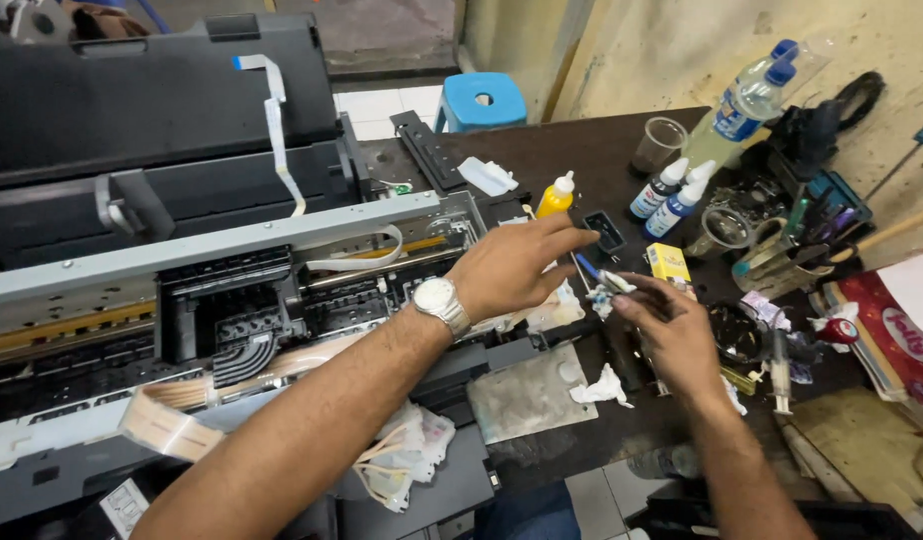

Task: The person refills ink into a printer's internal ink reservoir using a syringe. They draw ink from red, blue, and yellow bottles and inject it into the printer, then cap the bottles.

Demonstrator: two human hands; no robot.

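Head view, right hand [672, 335] pinching stained tissue wad [610, 287], left hand [517, 270] flat, empty, just beside it.

Ink bottles [672, 195] and printer [232, 250] flanking narrow bare tabletop [572, 150]

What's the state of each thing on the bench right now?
printer: cover off, insides and flat cables exposed
left hand: open, fingers stretched out above the bench, holds nothing
right hand: pinching a stained wad of tissue
yellow ink bottle: upright, capped
two blue-labelled ink bottles: upright, capped
clear plastic cup: upright, open
large clear bottle: leaning, blue cap on
syringe: lying on the bench
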